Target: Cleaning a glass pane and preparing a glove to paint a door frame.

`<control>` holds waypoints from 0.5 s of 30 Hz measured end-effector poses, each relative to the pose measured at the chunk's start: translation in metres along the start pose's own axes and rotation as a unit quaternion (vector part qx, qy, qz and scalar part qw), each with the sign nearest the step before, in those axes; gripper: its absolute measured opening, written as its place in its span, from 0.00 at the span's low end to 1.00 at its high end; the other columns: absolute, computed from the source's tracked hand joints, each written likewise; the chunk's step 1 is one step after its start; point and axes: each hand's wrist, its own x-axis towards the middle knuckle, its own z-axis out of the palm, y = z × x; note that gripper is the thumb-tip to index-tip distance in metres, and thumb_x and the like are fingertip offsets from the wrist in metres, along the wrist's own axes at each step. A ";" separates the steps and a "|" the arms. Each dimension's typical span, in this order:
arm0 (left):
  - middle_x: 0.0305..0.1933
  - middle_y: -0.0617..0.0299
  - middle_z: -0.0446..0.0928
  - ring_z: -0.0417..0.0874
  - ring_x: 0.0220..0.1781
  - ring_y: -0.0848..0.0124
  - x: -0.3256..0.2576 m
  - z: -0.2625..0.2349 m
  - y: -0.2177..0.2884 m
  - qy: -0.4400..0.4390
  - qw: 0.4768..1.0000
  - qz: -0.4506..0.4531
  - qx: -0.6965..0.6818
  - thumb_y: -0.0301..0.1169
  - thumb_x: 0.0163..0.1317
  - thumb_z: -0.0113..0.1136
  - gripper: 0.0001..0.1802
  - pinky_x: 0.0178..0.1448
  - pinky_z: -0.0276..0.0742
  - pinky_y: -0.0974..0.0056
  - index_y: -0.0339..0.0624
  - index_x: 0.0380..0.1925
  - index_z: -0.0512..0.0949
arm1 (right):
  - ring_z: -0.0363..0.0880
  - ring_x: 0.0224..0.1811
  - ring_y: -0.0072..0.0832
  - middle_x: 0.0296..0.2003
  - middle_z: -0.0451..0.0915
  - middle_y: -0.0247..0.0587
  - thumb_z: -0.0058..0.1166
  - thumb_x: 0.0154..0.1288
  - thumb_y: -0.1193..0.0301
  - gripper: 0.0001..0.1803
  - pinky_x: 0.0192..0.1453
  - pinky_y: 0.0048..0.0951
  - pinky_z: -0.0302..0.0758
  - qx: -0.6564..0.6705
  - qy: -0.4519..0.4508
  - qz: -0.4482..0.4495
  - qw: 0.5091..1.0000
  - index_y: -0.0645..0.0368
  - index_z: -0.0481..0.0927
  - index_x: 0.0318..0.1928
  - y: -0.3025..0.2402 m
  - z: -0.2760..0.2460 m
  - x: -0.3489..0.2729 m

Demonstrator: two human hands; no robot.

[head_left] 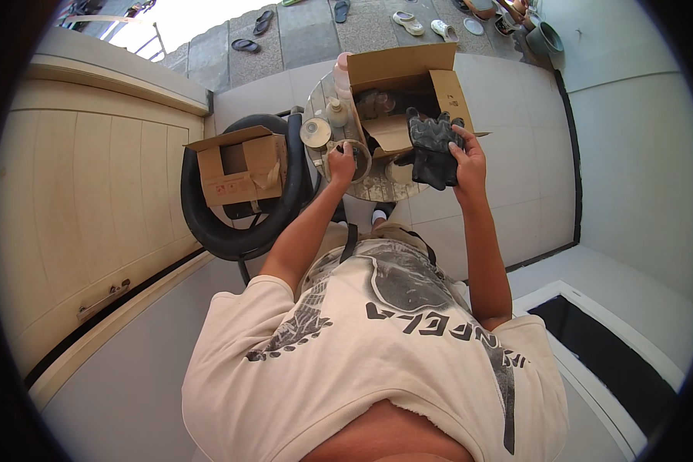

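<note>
My right hand [470,163] grips a black work glove [433,146] by its edge, with the thumb on the near face. The glove hangs at the right front of an open cardboard box [400,68], its fingers pointing up and greyish wear on its surface. My left hand [342,163] is closed over a round, clear-looking container [366,165] on the table; a small dark bit shows at the fingertips, too hidden to name. Inside the box are dark and clear items I cannot make out. Both rest on a round slatted table [377,189].
A pump bottle [336,114], a round pale-lidded jar [316,132] and a pink-topped bottle [342,77] crowd the table's left side. A second open cardboard box [242,169] sits on a black chair [196,208]. Slippers [246,46] and white clogs [408,23] lie beyond.
</note>
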 end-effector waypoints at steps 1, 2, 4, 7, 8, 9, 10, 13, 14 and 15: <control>0.28 0.46 0.82 0.84 0.29 0.52 -0.004 0.001 0.005 -0.007 0.999 0.018 -0.032 0.37 0.67 0.57 0.16 0.38 0.78 0.52 0.31 0.39 0.80 | 0.80 0.48 0.25 0.51 0.79 0.40 0.49 0.68 0.86 0.19 0.55 0.27 0.79 0.001 0.001 -0.001 1.000 0.60 0.77 0.58 0.000 0.000 0.000; 0.29 0.50 0.82 0.84 0.28 0.56 -0.006 0.000 0.010 -0.015 0.997 0.037 -0.064 0.34 0.67 0.57 0.14 0.37 0.78 0.54 0.34 0.44 0.80 | 0.80 0.49 0.25 0.51 0.79 0.40 0.49 0.68 0.86 0.19 0.55 0.27 0.79 0.001 0.004 -0.002 1.000 0.60 0.77 0.58 0.000 -0.001 0.000; 0.30 0.54 0.82 0.83 0.27 0.61 0.001 -0.001 -0.010 0.008 0.994 0.098 -0.043 0.32 0.68 0.57 0.13 0.36 0.78 0.57 0.37 0.48 0.79 | 0.80 0.49 0.25 0.51 0.79 0.40 0.49 0.68 0.86 0.20 0.55 0.27 0.79 0.001 -0.005 0.001 1.000 0.60 0.77 0.58 -0.001 0.006 -0.001; 0.31 0.61 0.83 0.81 0.27 0.69 -0.002 -0.003 -0.006 -0.026 0.994 0.085 -0.060 0.31 0.68 0.58 0.14 0.36 0.78 0.63 0.40 0.51 0.78 | 0.80 0.48 0.25 0.50 0.79 0.40 0.49 0.68 0.86 0.20 0.55 0.27 0.79 0.005 -0.003 0.001 1.000 0.60 0.77 0.58 0.001 0.003 -0.001; 0.32 0.63 0.84 0.81 0.27 0.72 -0.006 -0.005 0.006 -0.071 0.993 0.011 -0.096 0.30 0.68 0.58 0.13 0.36 0.77 0.66 0.41 0.51 0.79 | 0.80 0.48 0.25 0.50 0.79 0.40 0.49 0.68 0.86 0.20 0.55 0.27 0.79 0.006 0.003 0.000 1.000 0.60 0.77 0.58 0.001 0.000 -0.002; 0.32 0.63 0.84 0.81 0.27 0.72 -0.005 -0.006 0.004 -0.069 0.993 0.011 -0.095 0.30 0.68 0.58 0.13 0.36 0.77 0.66 0.41 0.51 0.79 | 0.80 0.49 0.25 0.50 0.79 0.40 0.48 0.68 0.86 0.19 0.55 0.27 0.79 0.008 -0.001 0.001 1.000 0.60 0.77 0.57 0.000 0.002 -0.002; 0.33 0.63 0.83 0.78 0.27 0.75 -0.003 -0.008 0.001 -0.094 0.984 0.017 -0.149 0.30 0.67 0.59 0.14 0.36 0.76 0.69 0.41 0.51 0.79 | 0.80 0.49 0.25 0.50 0.79 0.40 0.48 0.68 0.86 0.19 0.55 0.27 0.79 0.009 -0.003 0.001 1.000 0.60 0.77 0.57 0.000 0.004 -0.002; 0.32 0.64 0.82 0.75 0.27 0.79 -0.006 -0.013 0.008 -0.124 0.975 -0.008 -0.183 0.30 0.67 0.61 0.12 0.36 0.73 0.71 0.40 0.49 0.80 | 0.80 0.49 0.25 0.50 0.79 0.40 0.48 0.68 0.86 0.19 0.55 0.27 0.79 0.010 -0.002 0.007 1.000 0.60 0.78 0.57 0.002 0.002 -0.003; 0.30 0.65 0.82 0.75 0.26 0.79 -0.008 -0.014 0.014 -0.125 0.978 -0.039 -0.163 0.30 0.68 0.61 0.11 0.34 0.72 0.71 0.39 0.47 0.81 | 0.80 0.49 0.25 0.50 0.79 0.40 0.48 0.68 0.86 0.19 0.55 0.27 0.79 0.011 0.000 0.006 1.000 0.60 0.78 0.57 0.003 0.000 -0.002; 0.30 0.65 0.82 0.75 0.26 0.79 -0.008 -0.014 0.014 -0.124 0.978 -0.039 -0.163 0.30 0.68 0.61 0.11 0.34 0.72 0.71 0.39 0.47 0.81 | 0.80 0.49 0.25 0.50 0.79 0.40 0.48 0.68 0.86 0.19 0.56 0.27 0.79 0.013 -0.003 0.005 1.000 0.60 0.78 0.57 0.003 0.001 -0.002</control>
